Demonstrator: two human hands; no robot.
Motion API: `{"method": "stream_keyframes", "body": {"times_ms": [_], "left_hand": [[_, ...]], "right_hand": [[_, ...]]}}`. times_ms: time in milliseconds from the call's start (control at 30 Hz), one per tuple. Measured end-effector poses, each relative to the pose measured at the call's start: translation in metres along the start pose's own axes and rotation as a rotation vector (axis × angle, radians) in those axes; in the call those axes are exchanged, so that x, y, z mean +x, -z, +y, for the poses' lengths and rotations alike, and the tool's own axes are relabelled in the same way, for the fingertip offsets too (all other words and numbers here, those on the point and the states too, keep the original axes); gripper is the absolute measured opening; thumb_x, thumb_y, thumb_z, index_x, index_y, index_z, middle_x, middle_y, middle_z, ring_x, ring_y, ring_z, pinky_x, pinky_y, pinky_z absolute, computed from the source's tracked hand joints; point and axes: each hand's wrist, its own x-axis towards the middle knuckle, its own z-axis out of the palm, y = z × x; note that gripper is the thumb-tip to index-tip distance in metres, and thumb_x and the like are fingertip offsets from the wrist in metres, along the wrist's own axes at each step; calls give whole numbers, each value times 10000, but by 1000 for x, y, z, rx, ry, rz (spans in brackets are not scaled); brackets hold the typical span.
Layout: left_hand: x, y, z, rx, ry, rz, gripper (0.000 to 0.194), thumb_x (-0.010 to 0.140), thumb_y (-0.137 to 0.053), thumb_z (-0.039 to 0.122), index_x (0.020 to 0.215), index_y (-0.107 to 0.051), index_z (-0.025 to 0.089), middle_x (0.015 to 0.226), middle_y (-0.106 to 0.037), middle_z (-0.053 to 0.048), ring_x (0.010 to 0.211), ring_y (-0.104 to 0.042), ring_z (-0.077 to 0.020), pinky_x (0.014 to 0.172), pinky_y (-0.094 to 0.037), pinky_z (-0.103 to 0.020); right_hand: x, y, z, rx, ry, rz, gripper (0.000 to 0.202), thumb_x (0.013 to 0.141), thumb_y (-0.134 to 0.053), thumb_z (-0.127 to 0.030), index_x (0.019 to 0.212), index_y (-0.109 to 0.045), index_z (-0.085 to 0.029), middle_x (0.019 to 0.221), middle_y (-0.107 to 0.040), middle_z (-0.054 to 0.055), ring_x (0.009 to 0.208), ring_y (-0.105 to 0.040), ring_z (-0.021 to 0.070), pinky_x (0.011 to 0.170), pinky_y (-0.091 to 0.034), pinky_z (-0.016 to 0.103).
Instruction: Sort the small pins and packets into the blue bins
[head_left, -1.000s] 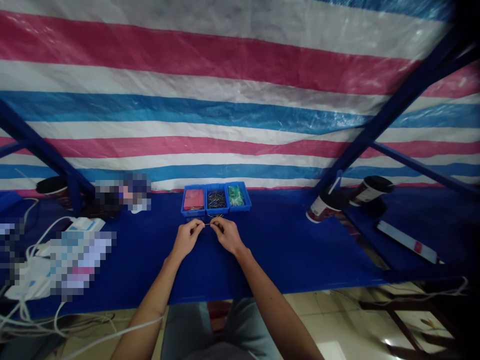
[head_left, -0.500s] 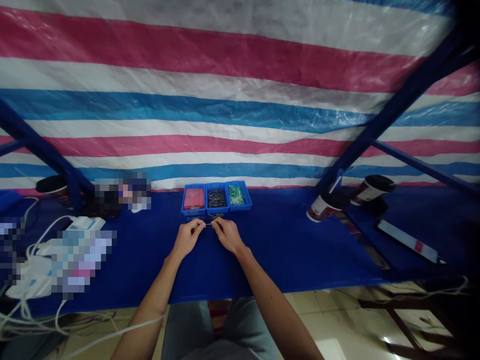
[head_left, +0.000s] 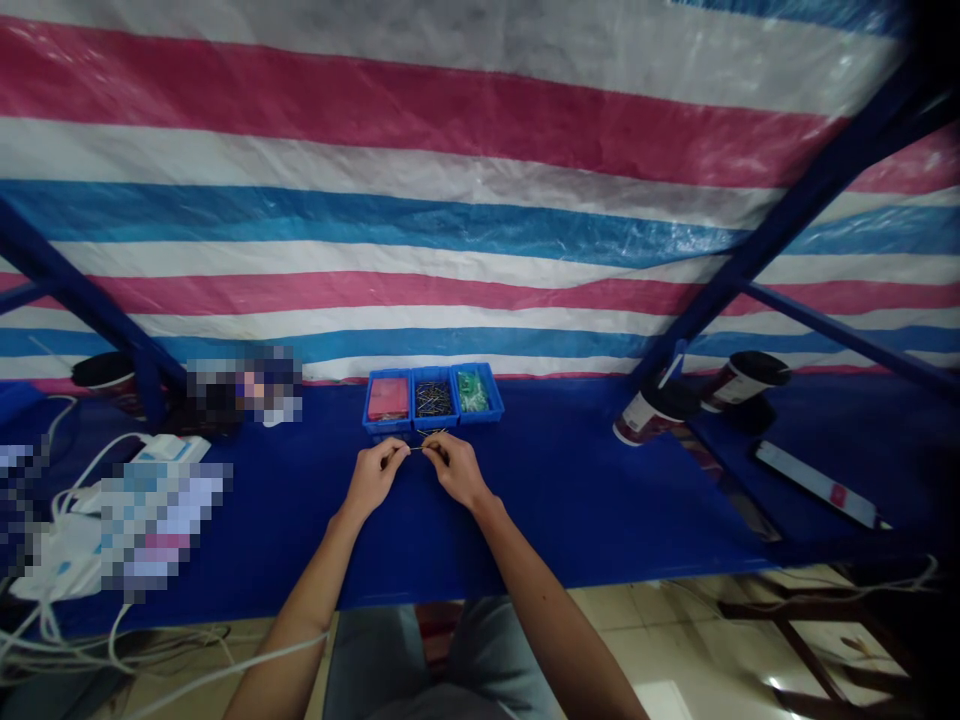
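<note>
The left hand (head_left: 373,477) and the right hand (head_left: 453,469) meet over the blue counter (head_left: 570,490), just in front of a row of three blue bins. Between them runs a thin metal pin (head_left: 415,448). Its long axis lies level and runs left to right, one end at each hand. The left fingers (head_left: 395,456) are clenched on the left end in a pinch; the right fingers (head_left: 430,453) are pinched on the right end. The pin is too small to show which end is the tip. More thin pins (head_left: 435,433) lie loose on the counter just behind the right fingertips, close to the front wall of the middle bin.

The left bin (head_left: 388,399) holds pink-red parts. The middle bin (head_left: 433,399) holds dark pins with brass-coloured ends. The right bin (head_left: 475,393) holds green parts. The three bins touch side by side.

To the right, well apart from the hands, a paper cup (head_left: 649,412) with a dark lid lies tilted on the counter, and a second cup (head_left: 739,380) lies behind it. Both carry a printed band; the writing cannot be read. A long flat white device (head_left: 815,484) with a red mark lies nearer the right edge. At the left, white cables (head_left: 82,478) lie coiled on the counter.
</note>
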Motion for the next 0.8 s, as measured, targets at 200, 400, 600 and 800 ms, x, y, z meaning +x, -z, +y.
{"method": "stream_keyframes", "body": {"times_ms": [200,400,600,800], "left_hand": [[0,1,1,-1,10,-7,338,936,-513,449,859,-680,165,620,-553,32,537,-423,-107,578,-327,-221],[0,1,3,-11,5,-2,330,931,-520,442,853,-680,164,584,-508,41,529,-403,-107,566,-316,-222],[0,1,3,-8,-7,-6,334,935,-510,442,850,-676,165,604,-532,33,532,-412,-109,565,-317,-221],[0,1,1,-4,3,8,316,932,-519,427,856,-676,163,598,-534,36,532,-417,-106,571,-321,-221]], "right_hand": [[1,1,-1,7,10,-10,125,959,-531,-231,949,-655,-218,905,-683,34,798,-619,171,725,-438,264],[0,2,-2,-28,9,-24,161,984,-505,-268,938,-649,-212,905,-684,37,795,-619,171,717,-422,259],[0,3,-4,-88,-29,-72,266,1012,-456,-327,858,-638,-209,806,-662,18,703,-590,152,663,-388,245],[1,2,-3,-32,-16,-33,150,962,-554,-322,1013,-651,-220,844,-668,11,682,-570,143,671,-408,246]]}}
